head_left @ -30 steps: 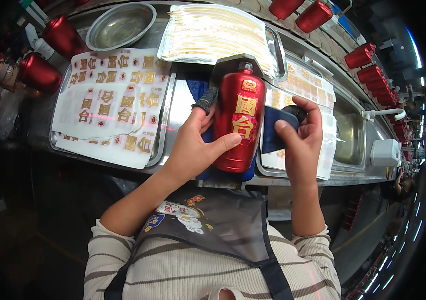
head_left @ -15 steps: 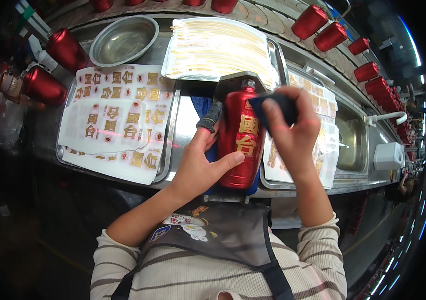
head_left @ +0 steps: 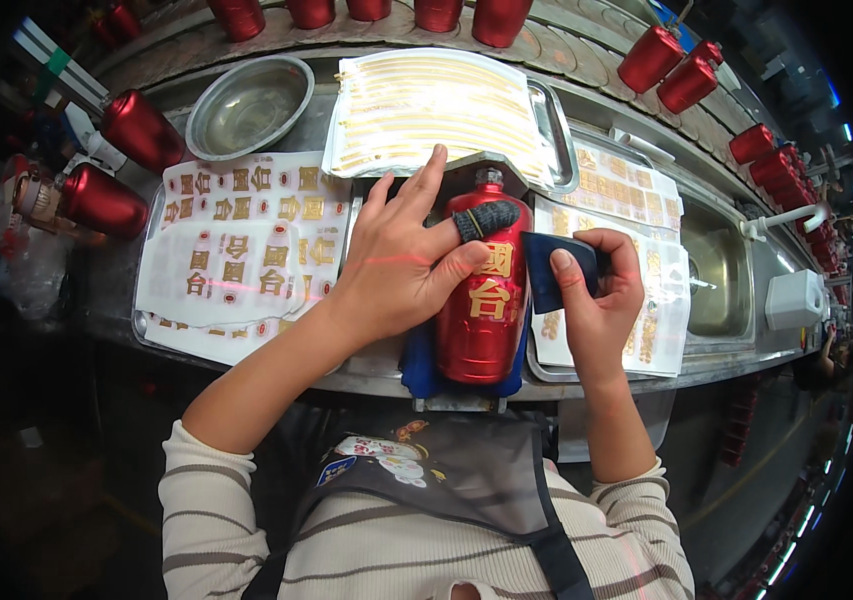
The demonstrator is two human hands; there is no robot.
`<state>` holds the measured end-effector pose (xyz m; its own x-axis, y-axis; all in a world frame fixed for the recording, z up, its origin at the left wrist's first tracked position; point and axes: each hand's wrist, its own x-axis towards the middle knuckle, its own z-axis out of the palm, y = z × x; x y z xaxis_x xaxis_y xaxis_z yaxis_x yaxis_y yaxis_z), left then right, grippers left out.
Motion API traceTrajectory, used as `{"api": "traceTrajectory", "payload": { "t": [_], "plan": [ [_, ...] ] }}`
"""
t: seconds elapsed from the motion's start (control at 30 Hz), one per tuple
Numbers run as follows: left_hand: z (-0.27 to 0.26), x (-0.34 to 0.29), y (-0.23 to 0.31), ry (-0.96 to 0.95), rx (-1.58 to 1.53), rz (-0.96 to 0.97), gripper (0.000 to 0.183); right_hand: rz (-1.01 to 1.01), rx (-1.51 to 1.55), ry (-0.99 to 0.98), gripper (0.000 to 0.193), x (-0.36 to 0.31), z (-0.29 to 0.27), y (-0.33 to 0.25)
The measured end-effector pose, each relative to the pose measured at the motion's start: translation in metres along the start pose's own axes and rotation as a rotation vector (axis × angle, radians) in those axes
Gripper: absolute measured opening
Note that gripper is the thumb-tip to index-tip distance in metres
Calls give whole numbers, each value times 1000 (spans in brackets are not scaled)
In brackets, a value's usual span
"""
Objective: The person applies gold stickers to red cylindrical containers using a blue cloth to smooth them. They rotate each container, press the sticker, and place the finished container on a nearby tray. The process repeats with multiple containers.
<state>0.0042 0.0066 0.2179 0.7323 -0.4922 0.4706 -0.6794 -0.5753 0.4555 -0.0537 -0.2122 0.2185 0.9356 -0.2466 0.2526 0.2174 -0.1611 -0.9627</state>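
Observation:
A shiny red bottle (head_left: 478, 350) lies in front of me on a blue cloth-covered rest (head_left: 420, 360), its neck pointing away. Large gold characters run down its upper face. My left hand (head_left: 386, 268) reaches over it from the left with the fingers spread. Its index finger wears a dark knitted finger cot (head_left: 486, 220) and lies on the bottle at the top character; the thumb is by the same spot. Pinched between thumb and fingers, a flat dark blue scraper (head_left: 544, 272) is in my right hand (head_left: 608, 305), close to the bottle's right side.
Decal sheets (head_left: 246, 225) lie on a tray to the left, more sheets (head_left: 611, 345) on the right. Gold strips on a white sheet (head_left: 436, 105) and a metal bowl (head_left: 250, 110) sit behind. Red bottles (head_left: 501, 20) stand along a conveyor (head_left: 566, 55). A sink (head_left: 721, 290) is at right.
My left hand has shifted from the bottle's left side up and over it, fingers now spread. My right hand has lowered and drawn slightly off the bottle with the scraper.

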Motion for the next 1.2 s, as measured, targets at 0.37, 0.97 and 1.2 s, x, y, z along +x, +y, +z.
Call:
{"api": "traceTrajectory", "payload": {
  "t": [0.37, 0.97, 1.2],
  "plan": [
    [1, -4, -11, -65, -70, 87, 50, 19, 23, -31, 23, 0, -1, 10],
    [4, -79, 40, 254, -894, -582, 51, -806, -444, -518, 28, -33, 1, -33],
    [31, -44, 56, 312, -1101, -629, 50, -284, -215, -117, 29, -65, 3, -21]
  ]
}}
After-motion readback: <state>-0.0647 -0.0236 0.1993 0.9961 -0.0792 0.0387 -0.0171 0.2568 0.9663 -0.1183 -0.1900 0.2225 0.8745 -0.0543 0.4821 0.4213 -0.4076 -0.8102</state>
